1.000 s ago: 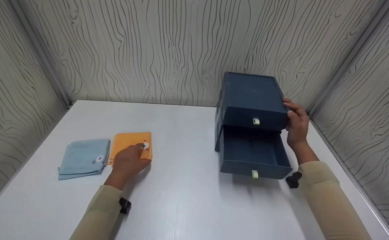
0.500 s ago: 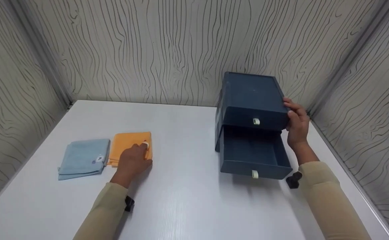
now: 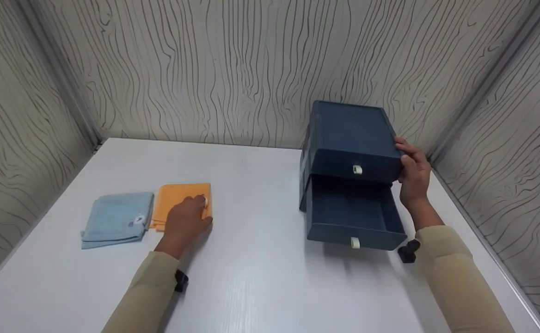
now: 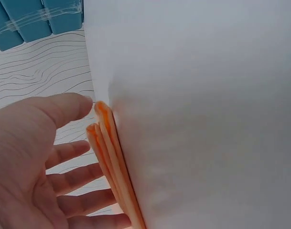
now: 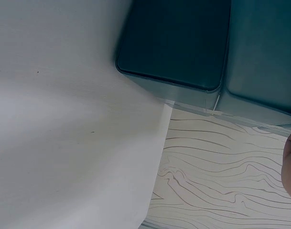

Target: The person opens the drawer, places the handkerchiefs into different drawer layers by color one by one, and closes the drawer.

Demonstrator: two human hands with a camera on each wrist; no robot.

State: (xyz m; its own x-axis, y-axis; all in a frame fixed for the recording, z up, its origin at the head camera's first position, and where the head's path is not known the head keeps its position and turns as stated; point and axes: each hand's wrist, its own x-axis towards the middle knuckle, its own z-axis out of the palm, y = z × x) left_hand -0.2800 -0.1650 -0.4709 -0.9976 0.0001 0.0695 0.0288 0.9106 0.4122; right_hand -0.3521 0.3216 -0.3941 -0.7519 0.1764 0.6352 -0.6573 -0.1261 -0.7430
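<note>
In the head view, my left hand (image 3: 187,219) lies over the folded orange cloth (image 3: 180,192), its fingertips on a small white patch near the right edge. The left wrist view shows the thumb beside the folded layers of the orange cloth (image 4: 114,162), its other fingers loosely extended along them. My right hand (image 3: 413,178) rests against the right side of a dark blue drawer unit (image 3: 351,129), fingertips at its top edge and thumb near the front corner. Below the top drawer, another drawer (image 3: 355,231) stands pulled out, with nothing visible inside.
A folded light blue cloth (image 3: 117,217) lies just left of the orange one on the white table (image 3: 251,268). Patterned panels (image 3: 233,69) enclose the table at the back and sides. Clear tape (image 4: 40,15) runs across the drawer unit in the left wrist view.
My left hand has shifted slightly right over the orange cloth, and its fingers have drawn closer to the cloth's right edge. The right hand and the drawer unit have stayed in place.
</note>
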